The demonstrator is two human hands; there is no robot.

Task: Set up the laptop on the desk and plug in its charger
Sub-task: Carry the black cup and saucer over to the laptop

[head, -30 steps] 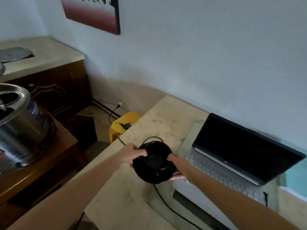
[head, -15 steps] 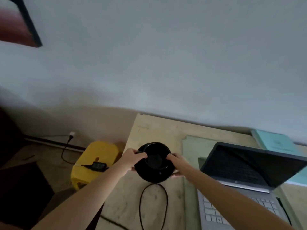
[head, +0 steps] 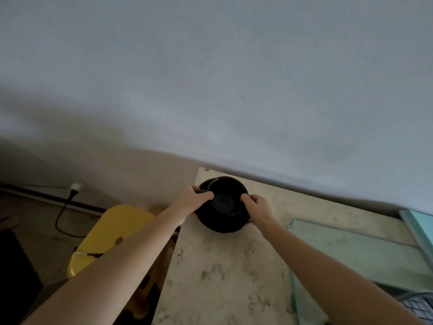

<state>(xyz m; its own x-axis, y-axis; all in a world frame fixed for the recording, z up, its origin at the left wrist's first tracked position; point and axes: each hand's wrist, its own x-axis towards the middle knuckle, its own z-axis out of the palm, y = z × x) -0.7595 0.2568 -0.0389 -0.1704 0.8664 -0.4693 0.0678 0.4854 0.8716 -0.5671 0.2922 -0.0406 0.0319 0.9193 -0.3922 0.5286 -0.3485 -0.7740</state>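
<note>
A round black device [head: 225, 205] with a dished top sits at the far left corner of the beige desk [head: 225, 277], close to the wall. My left hand [head: 191, 200] grips its left rim and my right hand [head: 256, 207] grips its right rim. Only a corner of the laptop's keyboard [head: 419, 306] shows at the lower right edge. A black cable [head: 63, 219] runs down from a white wall plug [head: 74, 187] on the left. The charger brick is hidden from view.
A yellow stool [head: 112, 233] stands on the floor left of the desk, under my left forearm. A glass sheet [head: 351, 252] covers the desk's right part. A teal folder [head: 421, 226] lies at the far right. The wall runs just behind the desk.
Both hands carried the black device away from me to the desk's far left corner. My view swung left, so the laptop slid almost out of view.
</note>
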